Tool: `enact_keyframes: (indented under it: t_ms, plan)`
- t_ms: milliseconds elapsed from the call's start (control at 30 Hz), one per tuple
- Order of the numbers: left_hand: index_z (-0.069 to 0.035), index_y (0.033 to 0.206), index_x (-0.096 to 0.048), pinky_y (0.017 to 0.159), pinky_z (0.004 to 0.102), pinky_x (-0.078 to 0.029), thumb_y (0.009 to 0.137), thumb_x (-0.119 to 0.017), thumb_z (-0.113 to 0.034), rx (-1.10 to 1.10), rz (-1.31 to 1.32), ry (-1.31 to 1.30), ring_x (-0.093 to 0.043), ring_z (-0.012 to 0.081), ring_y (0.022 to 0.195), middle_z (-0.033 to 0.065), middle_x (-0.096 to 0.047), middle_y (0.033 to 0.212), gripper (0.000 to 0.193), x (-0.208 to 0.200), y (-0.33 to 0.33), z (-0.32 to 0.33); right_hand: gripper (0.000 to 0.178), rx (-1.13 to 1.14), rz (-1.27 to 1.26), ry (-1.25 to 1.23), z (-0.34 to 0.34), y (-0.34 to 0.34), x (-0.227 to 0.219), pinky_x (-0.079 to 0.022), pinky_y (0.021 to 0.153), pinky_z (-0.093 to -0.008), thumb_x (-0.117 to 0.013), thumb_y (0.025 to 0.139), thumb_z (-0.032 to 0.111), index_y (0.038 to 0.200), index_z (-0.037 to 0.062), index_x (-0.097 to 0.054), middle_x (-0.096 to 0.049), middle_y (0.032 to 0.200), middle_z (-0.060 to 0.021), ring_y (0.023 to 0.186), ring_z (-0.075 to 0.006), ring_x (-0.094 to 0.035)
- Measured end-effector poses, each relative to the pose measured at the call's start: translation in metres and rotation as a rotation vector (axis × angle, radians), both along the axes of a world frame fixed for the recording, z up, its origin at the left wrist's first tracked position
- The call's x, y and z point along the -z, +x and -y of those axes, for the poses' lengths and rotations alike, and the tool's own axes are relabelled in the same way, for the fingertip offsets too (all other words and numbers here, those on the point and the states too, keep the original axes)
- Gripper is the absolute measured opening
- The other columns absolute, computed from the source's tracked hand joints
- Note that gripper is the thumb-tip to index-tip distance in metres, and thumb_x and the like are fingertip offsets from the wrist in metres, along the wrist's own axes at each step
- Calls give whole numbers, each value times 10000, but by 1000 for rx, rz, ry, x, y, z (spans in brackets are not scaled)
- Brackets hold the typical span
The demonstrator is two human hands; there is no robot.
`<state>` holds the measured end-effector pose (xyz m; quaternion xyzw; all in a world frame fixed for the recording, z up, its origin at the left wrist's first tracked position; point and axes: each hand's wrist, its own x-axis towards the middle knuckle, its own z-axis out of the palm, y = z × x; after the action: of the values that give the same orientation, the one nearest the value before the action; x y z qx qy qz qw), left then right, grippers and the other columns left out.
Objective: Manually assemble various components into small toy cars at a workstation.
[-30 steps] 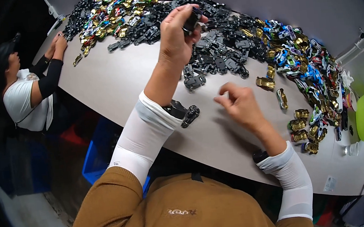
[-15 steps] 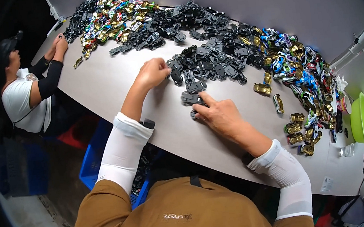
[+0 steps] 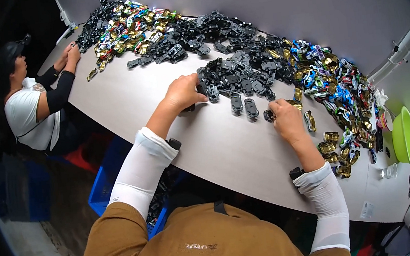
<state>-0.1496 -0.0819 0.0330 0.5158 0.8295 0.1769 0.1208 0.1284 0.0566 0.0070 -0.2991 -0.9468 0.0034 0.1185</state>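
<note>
**Two hands at the edge of a heap of toy-car parts**

Two bare hands rest on the long pale table (image 3: 208,153) in the head view, both close to the big heap of black parts (image 3: 238,68) that runs along its far side. The left hand (image 3: 184,92) lies at the near-left edge of that heap, knuckles up and fingers curled down over a black piece (image 3: 190,108) that peeks out beneath it; the grasp itself is hidden, so whether it is clamped cannot be told. The right hand (image 3: 287,118) sits on the near-right side of the heap, fingers bent, with its fingertips pinching a small dark round part (image 3: 269,115). Between the two hands, just on the near side of the heap, two black chassis pieces (image 3: 244,106) lie side by side on the bare tabletop. Right of the heap, coloured toy car bodies (image 3: 331,83) in blue, gold and red form a dense band, and a few gold bodies (image 3: 328,142) lie loose beyond the right hand. Left of the heap, at the far end, a second mixed pile (image 3: 128,28) sits before another person (image 3: 35,107), whose hands touch its edge. Well right of the heap stands a green bowl (image 3: 404,135).
</note>
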Motion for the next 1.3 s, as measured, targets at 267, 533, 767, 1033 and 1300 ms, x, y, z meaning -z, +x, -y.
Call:
enact_keyframes:
  t_ms: [267, 533, 767, 1033, 1300]
  plan:
    - [11, 1024, -591, 731, 390, -498, 713, -762, -186, 180, 121, 218, -652, 321, 808, 183, -668, 817, 406, 21, 57, -70, 92, 222, -128, 66, -26, 32, -20, -499, 663, -487, -514, 765, 15, 827, 39, -579, -606, 818, -185, 744, -395, -623]
    - [7, 986, -604, 719, 416, -495, 817, -613, -116, 151, -35, 316, -641, 352, 800, 193, -661, 810, 209, 10, 92, -69, 91, 480, -29, -141, -51, 77, -53, -514, 744, -445, -600, 732, 37, 795, 8, -658, -659, 826, -211, 811, -376, -641]
    - [-23, 999, -582, 718, 427, -487, 729, -717, -177, 256, -7, 38, -631, 356, 822, 171, -661, 831, 339, 1, 93, -37, 236, 392, 59, -194, -37, 73, -39, -507, 763, -455, -702, 704, 115, 888, -9, -622, -656, 835, -217, 844, -386, -634]
    - [27, 847, -598, 713, 395, -488, 652, -768, -155, 226, 249, 272, -630, 344, 804, 184, -649, 829, 316, -4, 106, -54, 192, 237, -281, -367, -46, 47, -34, -475, 641, -412, -735, 651, 72, 762, -12, -603, -635, 739, -189, 717, -344, -626]
    - [-51, 836, -545, 449, 174, -368, 764, -760, -98, 212, 1040, 455, -508, 15, 582, -18, -602, 712, 232, 28, 130, -84, 218, 9, -539, -835, -39, 19, -31, -385, 490, -249, -763, 659, 62, 642, -4, -556, -528, 576, -3, 549, -65, -469]
